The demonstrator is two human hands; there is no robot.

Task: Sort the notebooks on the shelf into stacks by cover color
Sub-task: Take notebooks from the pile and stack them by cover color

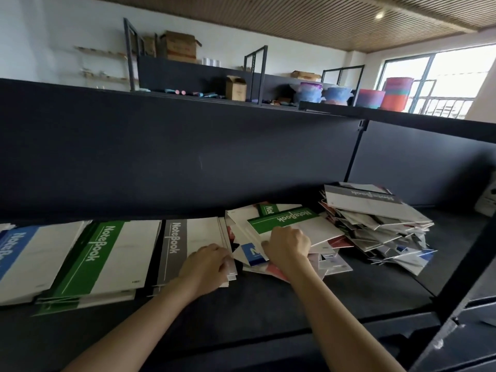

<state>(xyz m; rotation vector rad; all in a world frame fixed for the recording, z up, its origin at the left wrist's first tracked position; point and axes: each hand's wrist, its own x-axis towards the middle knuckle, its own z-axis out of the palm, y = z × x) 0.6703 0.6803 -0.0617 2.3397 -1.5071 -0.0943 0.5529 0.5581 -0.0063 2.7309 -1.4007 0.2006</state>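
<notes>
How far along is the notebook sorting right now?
Done: blue stack, green stack and grey stack lie side by side at left. In hand: left hand holds the grey stack's edge; right hand grips notebooks in the mixed pile. Left: that pile and the messy heap at right.

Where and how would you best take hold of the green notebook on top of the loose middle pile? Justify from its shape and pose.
Pinch the green notebook by its near edge, coming from the open front of the shelf, thumb above, fingers beneath. It is thin and flat, lies topmost on the pile with that edge facing you, and the back panel closes off the far side.
</notes>
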